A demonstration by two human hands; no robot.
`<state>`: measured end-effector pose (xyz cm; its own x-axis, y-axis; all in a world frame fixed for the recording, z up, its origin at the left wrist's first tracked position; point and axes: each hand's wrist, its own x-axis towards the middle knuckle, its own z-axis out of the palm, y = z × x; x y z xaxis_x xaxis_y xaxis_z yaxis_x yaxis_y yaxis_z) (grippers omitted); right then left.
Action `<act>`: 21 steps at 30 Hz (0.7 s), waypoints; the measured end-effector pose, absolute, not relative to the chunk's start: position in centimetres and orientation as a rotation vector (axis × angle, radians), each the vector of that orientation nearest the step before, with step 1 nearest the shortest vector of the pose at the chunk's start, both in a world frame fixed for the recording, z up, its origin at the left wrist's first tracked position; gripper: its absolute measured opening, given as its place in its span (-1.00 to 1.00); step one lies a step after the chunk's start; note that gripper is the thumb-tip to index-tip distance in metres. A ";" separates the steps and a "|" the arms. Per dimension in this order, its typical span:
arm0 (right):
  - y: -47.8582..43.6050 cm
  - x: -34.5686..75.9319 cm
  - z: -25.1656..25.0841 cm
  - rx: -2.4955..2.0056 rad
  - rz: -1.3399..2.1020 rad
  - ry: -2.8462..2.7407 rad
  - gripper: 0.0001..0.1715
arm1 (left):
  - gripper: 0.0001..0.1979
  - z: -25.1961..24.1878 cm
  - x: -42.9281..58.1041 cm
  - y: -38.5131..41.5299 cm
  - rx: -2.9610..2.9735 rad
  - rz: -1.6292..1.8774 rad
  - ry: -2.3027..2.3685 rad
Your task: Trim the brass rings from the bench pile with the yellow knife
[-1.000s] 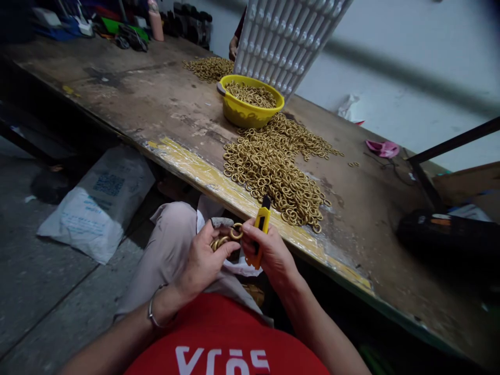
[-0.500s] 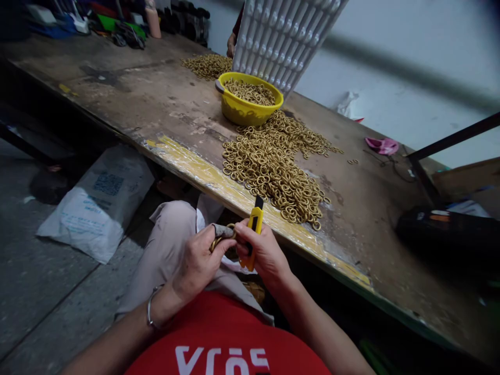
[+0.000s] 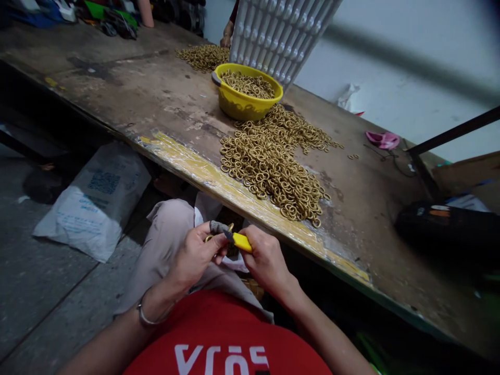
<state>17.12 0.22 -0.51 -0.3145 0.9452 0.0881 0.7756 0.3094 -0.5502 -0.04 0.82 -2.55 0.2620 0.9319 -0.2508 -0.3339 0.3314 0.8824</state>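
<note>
Over my lap, my left hand is closed on gold-coloured rings, with one ring standing up at its fingertips. Grey wrapping covers its index finger. My right hand grips a yellow utility knife, whose dark blade points left and meets the ring at the left fingertips. Whether the blade touches the ring or passes beside it I cannot tell. Just beyond my hands, a heap of loose gold rings spreads over the table. Behind the heap stands a yellow basin full of similar rings.
A transparent ribbed panel rises behind the basin. Another person's hand is beside a farther ring pile. A white sack lies on the floor at left. On the table's right are a pink cloth item and a black bag.
My right hand has turned the utility knife from upright to pointing left, bringing its blade to the ring in my left fingers. The left hand keeps its grip.
</note>
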 end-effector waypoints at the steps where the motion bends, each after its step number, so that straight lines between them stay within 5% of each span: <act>1: 0.2 17.1 -0.5 -1.547 0.561 -2.211 -0.81 | -0.75 -2.6 0.0 0.8 0.815 1.000 0.912; 15: 0.2 16.8 -0.4 -1.645 0.486 -2.325 -0.80 | -0.77 -1.7 -0.4 1.1 0.930 0.908 0.969; 21: 2.3 19.5 -1.3 -2.003 0.133 -2.349 -0.76 | -0.80 -0.8 -1.5 0.5 0.882 0.780 0.878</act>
